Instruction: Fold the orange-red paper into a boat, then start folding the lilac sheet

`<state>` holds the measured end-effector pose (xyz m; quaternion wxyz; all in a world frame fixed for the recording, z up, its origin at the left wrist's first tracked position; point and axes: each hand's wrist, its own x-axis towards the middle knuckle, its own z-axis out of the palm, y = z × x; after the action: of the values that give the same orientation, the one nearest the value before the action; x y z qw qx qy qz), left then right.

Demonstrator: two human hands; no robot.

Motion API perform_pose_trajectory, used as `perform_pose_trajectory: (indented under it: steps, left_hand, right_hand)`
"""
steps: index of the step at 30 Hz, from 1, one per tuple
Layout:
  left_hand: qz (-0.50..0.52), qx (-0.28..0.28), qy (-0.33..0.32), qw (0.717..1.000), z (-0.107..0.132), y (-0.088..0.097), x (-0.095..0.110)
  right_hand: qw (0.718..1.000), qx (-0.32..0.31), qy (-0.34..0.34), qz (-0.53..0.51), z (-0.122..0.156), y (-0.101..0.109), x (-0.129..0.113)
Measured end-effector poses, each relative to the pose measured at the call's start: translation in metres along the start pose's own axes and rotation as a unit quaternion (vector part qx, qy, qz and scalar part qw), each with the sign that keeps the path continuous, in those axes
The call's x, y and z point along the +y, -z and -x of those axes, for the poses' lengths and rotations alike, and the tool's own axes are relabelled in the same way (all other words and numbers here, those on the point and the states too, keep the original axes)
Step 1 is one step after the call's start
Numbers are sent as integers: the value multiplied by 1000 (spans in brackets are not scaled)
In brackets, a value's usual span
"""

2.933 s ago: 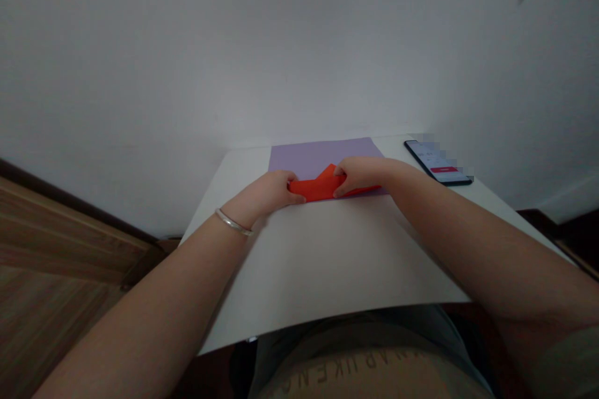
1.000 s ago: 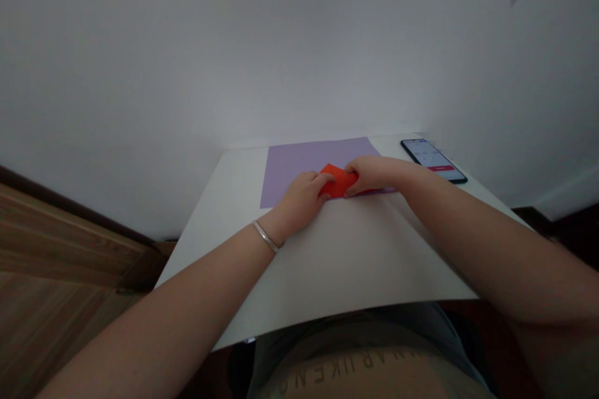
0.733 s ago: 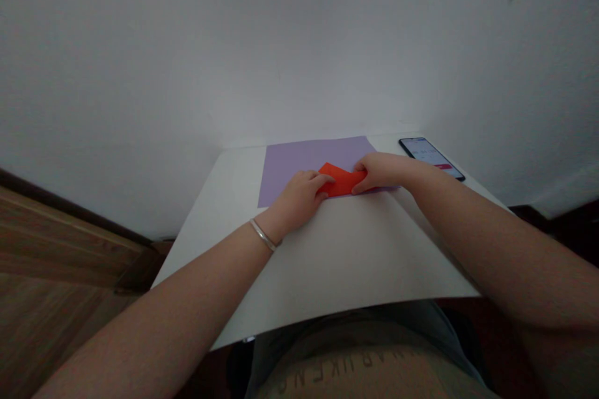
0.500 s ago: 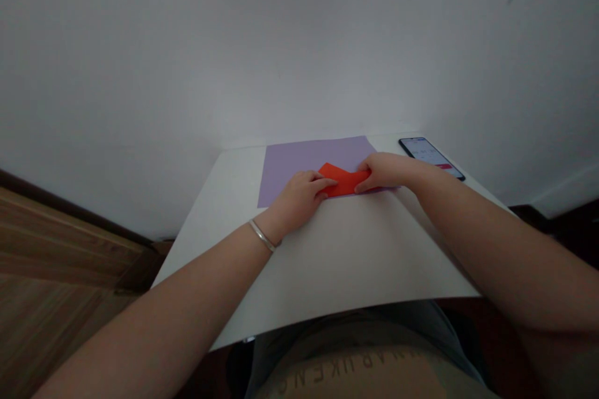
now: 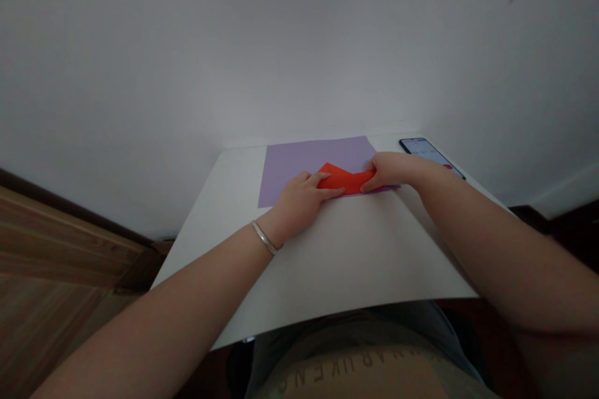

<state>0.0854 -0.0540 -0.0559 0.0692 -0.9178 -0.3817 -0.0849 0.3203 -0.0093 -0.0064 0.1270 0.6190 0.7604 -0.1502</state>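
A folded piece of orange-red paper (image 5: pixel 345 179) lies on a lilac sheet (image 5: pixel 304 159) at the far side of a white table (image 5: pixel 337 255). My left hand (image 5: pixel 299 199) presses on the paper's left end with its fingers laid over it; a silver bangle (image 5: pixel 262 237) sits on that wrist. My right hand (image 5: pixel 395 169) pinches the paper's right end, fingers curled over the edge. Both hands cover parts of the paper.
A smartphone (image 5: pixel 428 153) with a lit screen lies at the table's far right, just behind my right wrist. A white wall rises directly behind the table. Wooden floor shows at the left, and my lap is below the near table edge.
Since 2.9 s ago my left hand moved right along the paper. Over the last second my right hand slid slightly right, exposing more of the folded paper between the hands.
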Motion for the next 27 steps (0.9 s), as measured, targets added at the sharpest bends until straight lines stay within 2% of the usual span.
perform_pose_trajectory:
  steps: [10, 16, 21, 24, 27]
  left_hand:
    - [2, -3, 1, 1000, 0, 1, 1]
    - [7, -12, 3, 1000, 0, 1, 0]
    - [-4, -17, -11, 1000, 0, -2, -3]
    - [-8, -15, -12, 1000, 0, -4, -4]
    - [-2, -12, -11, 1000, 0, -3, -4]
  right_hand:
    - [998, -11, -42, 36, 4, 4, 14]
    - [998, -38, -56, 20, 7, 5, 17]
    - [997, -48, -58, 3, 2, 4, 30]
    - [999, -27, -39, 3, 3, 4, 33]
    - [999, 50, 17, -7, 9, 1, 22]
